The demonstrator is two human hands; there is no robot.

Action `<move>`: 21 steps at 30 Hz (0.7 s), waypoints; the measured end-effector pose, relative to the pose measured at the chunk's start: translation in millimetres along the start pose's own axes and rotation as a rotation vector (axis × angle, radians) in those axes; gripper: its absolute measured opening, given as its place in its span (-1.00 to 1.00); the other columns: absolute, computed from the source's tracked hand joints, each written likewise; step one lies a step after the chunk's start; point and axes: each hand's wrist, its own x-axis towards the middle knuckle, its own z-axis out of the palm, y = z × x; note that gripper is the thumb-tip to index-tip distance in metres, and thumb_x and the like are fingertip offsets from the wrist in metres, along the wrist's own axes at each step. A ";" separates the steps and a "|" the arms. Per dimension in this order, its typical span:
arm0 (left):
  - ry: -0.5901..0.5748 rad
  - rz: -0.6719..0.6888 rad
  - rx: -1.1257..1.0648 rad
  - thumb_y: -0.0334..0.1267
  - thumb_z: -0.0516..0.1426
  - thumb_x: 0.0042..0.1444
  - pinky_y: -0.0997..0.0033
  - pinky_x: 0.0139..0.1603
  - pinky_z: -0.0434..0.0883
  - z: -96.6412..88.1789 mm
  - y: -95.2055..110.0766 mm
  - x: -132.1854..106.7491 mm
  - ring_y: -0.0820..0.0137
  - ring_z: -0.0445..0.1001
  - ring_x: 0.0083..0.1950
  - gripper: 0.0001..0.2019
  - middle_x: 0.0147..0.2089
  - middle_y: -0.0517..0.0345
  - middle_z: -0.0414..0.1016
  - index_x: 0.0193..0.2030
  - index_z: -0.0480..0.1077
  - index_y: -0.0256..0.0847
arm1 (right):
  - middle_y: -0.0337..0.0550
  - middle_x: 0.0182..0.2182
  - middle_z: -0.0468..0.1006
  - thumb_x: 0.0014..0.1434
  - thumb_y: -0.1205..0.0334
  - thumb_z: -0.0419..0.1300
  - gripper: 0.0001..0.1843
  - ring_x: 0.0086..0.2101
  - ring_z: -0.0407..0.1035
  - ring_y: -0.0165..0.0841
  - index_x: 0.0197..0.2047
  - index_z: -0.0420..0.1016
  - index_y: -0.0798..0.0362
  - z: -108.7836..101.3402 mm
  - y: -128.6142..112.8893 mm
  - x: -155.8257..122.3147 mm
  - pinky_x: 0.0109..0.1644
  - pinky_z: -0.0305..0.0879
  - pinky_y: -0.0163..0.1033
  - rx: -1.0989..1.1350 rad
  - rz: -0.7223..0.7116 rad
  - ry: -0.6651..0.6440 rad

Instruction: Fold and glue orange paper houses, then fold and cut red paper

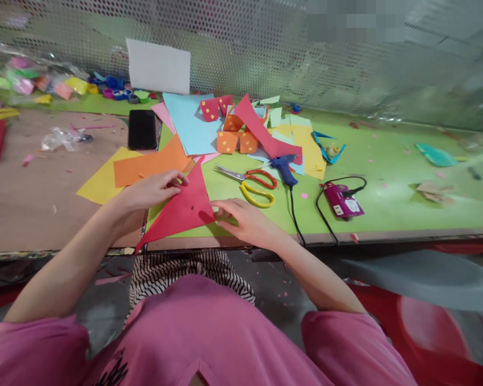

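Note:
A folded sheet of red paper [181,214], roughly triangular with a small dark mark on it, lies at the table's front edge. My left hand [156,188] rests over its upper left edge, fingers loosely bent and a little apart. At the paper's right corner, my right hand [243,221] has its thumb and forefinger around the corner. Beyond the hands are an orange paper strip [148,166] and a yellow sheet [100,182]. Scissors [243,179] with one red and one yellow handle lie open to the right, beside a blue glue gun [285,170].
A magenta power socket [343,201] with a black cable sits to the right. Behind lie light blue paper [193,126], orange pieces with yellow squares [236,142], a curved red strip [265,134] and a black phone [142,130]. A perforated metal panel [241,48] stands at the back.

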 end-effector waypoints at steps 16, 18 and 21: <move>0.218 0.171 0.440 -0.19 -0.04 0.34 0.11 0.20 0.43 16.3 20.6 -5.1 0.15 0.53 0.11 -0.65 0.05 -0.09 0.59 0.03 0.52 -0.21 | 0.07 0.26 0.56 0.47 -0.04 0.13 -0.51 0.22 0.41 -0.14 0.29 0.47 0.07 26.5 -9.2 -1.7 0.37 0.23 0.10 -0.297 -0.258 -0.025; 0.137 0.189 0.433 -0.05 0.00 0.40 0.18 0.12 0.47 24.5 21.4 -35.4 0.20 0.56 0.03 -0.64 0.00 -0.01 0.62 0.03 0.53 -0.17 | 0.10 0.22 0.58 0.45 -0.12 0.13 -0.46 0.19 0.42 -0.12 0.26 0.50 0.10 29.8 -7.0 -1.5 0.36 0.22 0.10 -0.291 -0.255 0.011; 0.149 0.254 0.450 0.15 -0.01 0.42 0.19 0.13 0.48 41.9 16.6 -71.4 0.18 0.55 0.11 -0.50 0.11 -0.05 0.61 0.14 0.50 -0.18 | 0.11 0.18 0.61 0.44 -0.19 0.11 -0.42 0.16 0.42 -0.11 0.23 0.52 0.10 28.3 -2.8 -1.6 0.32 0.24 0.07 -0.286 -0.270 0.015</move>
